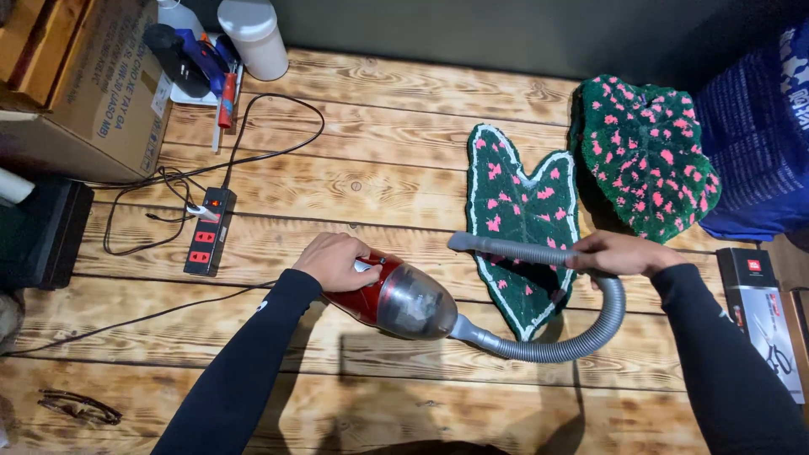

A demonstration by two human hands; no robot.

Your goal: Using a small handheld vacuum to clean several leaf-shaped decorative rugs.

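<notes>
The floor is wide wooden planks (371, 160) with a scorched, dark-streaked grain, seams running left to right. Along the top edge stands a plain grey-green wall (472, 34), dim near its upper right corner. A cardboard box (101, 93) sits at the upper left, touching the boards. Below it rests a black case (46, 232) (only partly in view). Light falls from above and behind, casting soft shadows onto the lower planks; the right side is darker.
</notes>
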